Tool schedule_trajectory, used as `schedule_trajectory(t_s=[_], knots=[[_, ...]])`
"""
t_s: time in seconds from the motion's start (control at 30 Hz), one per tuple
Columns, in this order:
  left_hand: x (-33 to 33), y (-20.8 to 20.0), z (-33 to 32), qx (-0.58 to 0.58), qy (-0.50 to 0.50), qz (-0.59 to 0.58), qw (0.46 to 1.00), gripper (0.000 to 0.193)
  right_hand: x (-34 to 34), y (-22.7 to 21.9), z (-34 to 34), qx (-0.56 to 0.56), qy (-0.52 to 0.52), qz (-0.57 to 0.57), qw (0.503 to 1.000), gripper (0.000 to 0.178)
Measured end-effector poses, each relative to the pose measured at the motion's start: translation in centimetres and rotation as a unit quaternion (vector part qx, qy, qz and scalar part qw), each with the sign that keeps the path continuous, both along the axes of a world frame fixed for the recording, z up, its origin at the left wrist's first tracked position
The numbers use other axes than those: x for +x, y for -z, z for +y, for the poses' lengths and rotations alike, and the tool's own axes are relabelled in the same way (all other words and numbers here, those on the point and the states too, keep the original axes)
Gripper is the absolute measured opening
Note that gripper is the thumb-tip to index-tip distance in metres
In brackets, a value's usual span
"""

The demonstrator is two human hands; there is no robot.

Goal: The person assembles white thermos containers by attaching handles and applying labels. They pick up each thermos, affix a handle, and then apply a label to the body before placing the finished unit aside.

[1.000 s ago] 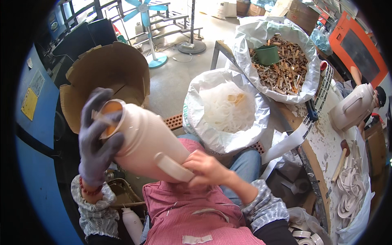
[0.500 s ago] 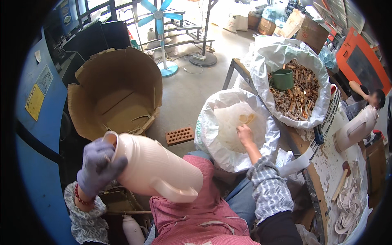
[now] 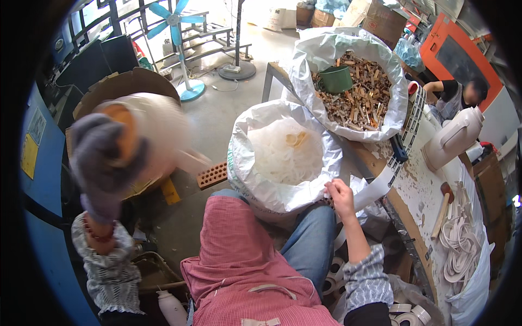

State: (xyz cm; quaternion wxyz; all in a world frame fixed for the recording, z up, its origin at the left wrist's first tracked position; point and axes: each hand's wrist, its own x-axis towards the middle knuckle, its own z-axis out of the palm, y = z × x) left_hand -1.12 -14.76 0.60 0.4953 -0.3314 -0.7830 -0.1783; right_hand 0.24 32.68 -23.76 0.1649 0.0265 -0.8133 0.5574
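My left hand, in a grey-purple glove, grips the open end of a cream plastic jug body with a side handle. Both are smeared by motion, above the cardboard bin at the left. The jug's mouth glows orange inside. My bare right hand is at the near right rim of a white woven sack; its fingers are curled together, and what they may hold is hidden. Inside the sack lie many thin whitish plastic scraps, with yellowish loop-shaped pieces on top.
A cardboard bin and a perforated brick are at left. Another sack holds brown chips and a green mug. On the right bench are a second jug, a hammer and coiled strips. A co-worker sits beyond.
My left hand has swung the jug left and up toward the bin. My right hand has drawn back from inside the sack to its near rim, leaving the yellowish pieces there. The view has shifted right.
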Motion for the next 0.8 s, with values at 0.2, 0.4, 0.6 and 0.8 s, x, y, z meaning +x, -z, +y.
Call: schedule_trajectory(t_s=[0.2,0.4,0.6,0.8], knots=[[0.2,6.1,17.5,-0.038,0.298,-0.122,0.946,0.055,5.0,-11.9,-2.8,-0.232,-0.125,0.06,0.963,0.026],[0.3,9.3,24.6,0.049,0.25,-0.221,0.942,0.079,5.9,-16.5,-4.9,-0.316,-0.218,-0.012,0.923,0.033],[-0.6,9.8,24.1,0.02,0.294,-0.276,0.915,0.087,5.1,-16.2,-6.0,-0.076,-0.142,-0.015,0.987,0.014],[-0.9,10.0,22.6,0.047,0.355,-0.284,0.89,0.088,5.6,-16.7,-7.5,0.297,-0.174,0.11,0.933,0.021]])
